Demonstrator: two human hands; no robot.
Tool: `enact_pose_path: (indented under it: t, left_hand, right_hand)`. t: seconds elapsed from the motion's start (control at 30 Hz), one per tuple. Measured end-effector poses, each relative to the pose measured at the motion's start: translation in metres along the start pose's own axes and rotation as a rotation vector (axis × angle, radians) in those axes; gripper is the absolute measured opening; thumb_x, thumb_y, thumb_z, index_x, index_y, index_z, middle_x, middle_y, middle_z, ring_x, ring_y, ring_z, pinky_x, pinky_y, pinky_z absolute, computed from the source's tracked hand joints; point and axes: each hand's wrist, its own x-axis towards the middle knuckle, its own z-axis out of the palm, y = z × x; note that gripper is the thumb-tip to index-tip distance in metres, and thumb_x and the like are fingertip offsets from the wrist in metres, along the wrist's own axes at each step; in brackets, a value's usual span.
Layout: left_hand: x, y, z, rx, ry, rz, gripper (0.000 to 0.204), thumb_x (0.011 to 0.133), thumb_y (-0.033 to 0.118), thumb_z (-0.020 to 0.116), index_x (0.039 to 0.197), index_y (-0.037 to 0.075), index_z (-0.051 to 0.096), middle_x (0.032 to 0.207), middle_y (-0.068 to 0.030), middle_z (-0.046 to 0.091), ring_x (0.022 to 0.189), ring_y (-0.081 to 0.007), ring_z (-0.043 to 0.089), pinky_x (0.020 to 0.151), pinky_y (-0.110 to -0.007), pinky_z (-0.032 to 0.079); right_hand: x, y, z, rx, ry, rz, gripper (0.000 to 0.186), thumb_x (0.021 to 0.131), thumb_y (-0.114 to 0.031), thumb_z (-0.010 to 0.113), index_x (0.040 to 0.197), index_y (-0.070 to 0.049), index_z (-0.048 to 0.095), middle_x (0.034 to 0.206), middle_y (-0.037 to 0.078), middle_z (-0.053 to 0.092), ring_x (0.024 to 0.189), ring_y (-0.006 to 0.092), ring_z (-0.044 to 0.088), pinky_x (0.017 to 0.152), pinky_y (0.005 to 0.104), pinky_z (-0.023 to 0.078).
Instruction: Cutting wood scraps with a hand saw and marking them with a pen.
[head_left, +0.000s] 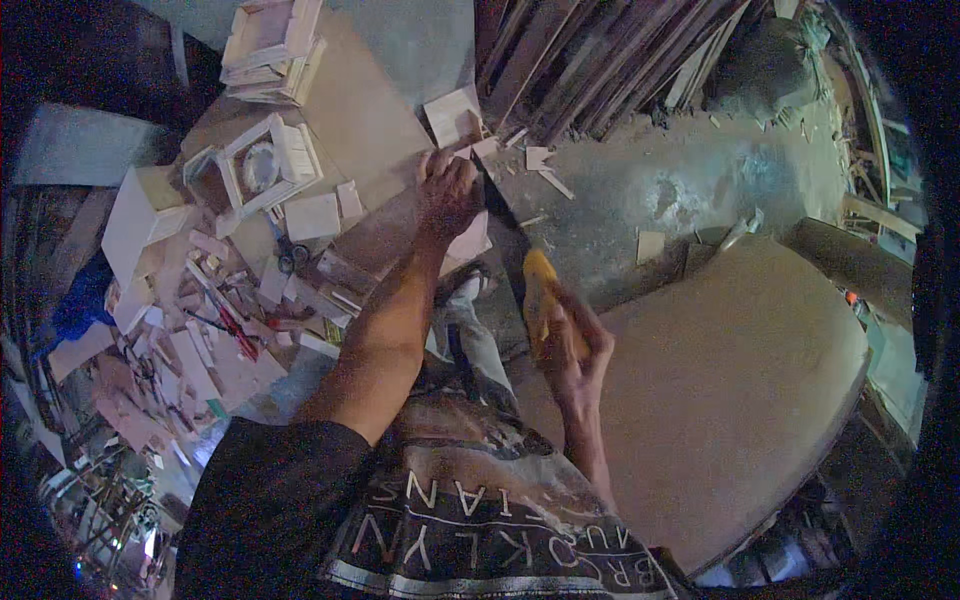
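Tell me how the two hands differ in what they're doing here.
The left hand is stretched far forward with the arm nearly straight, pressing down on a thin flat board; the right hand stays close to the body, arm bent. The left hand lies flat and holds no tool; the right hand is closed around the yellow handle of a handsaw. Both are bare and meet along the same board edge.
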Motion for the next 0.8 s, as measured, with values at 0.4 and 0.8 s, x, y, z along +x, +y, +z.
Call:
enact_pose_path:
  t: [0.4,0.8]
  left_hand:
    - [-0.005,-0.006,0.012,0.016,0.053,-0.067,0.027,0.085,0.029,0.053,0.092,0.004,0.060,0.096,-0.0128,0.062,0.112,-0.0325,0.051,0.103,-0.052,0.028]
    - [-0.006,-0.003,-0.002,0.033,0.019,-0.020,0.032,0.083,0.028,0.055,0.099,0.001,0.060,0.099,-0.0149,0.063,0.114,-0.0308,0.049,0.103,-0.053,0.028]
  right_hand:
    - [0.021,-0.030,0.016,0.081,-0.049,0.142,0.038,0.092,-0.022,0.056,0.118,0.006,0.058,0.111,0.014,0.063,0.098,0.0173,0.058,0.083,0.0274,0.046]
    - [0.008,-0.037,0.012,-0.070,-0.054,0.139,0.037,0.091,-0.021,0.056,0.118,0.004,0.059,0.108,0.013,0.063,0.096,0.0165,0.057,0.082,0.0303,0.046]
